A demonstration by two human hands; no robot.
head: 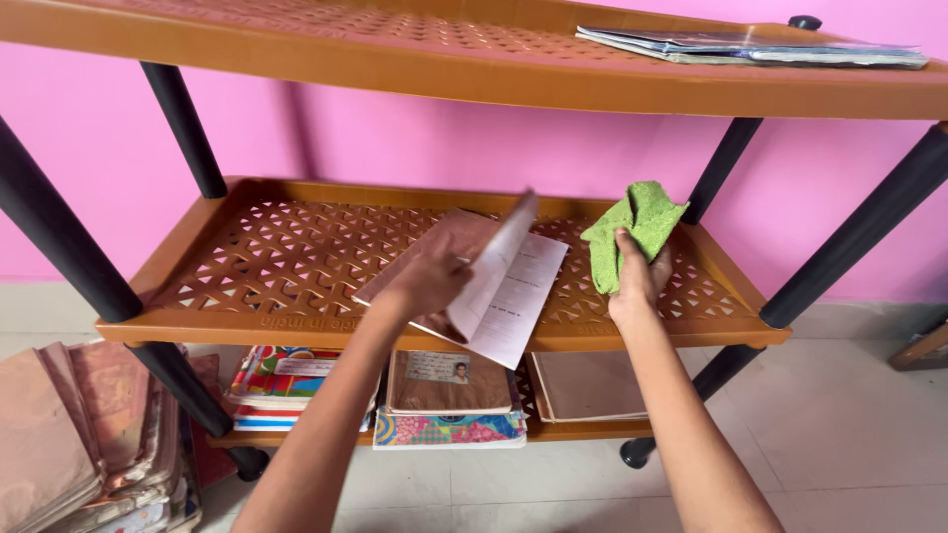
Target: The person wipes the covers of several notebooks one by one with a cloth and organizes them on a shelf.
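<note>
Here, notebook point(494, 286) under left hand point(432, 279)

A flat, bright pink wall point(425, 138) fills the back of the room. In front of it stands an orange plastic shelf rack point(296, 257) with lattice-patterned shelves on black round posts point(59, 237). The floor point(849, 415) is pale, glossy tile, with a light skirting strip along the wall's foot. The light is soft and even.
</note>
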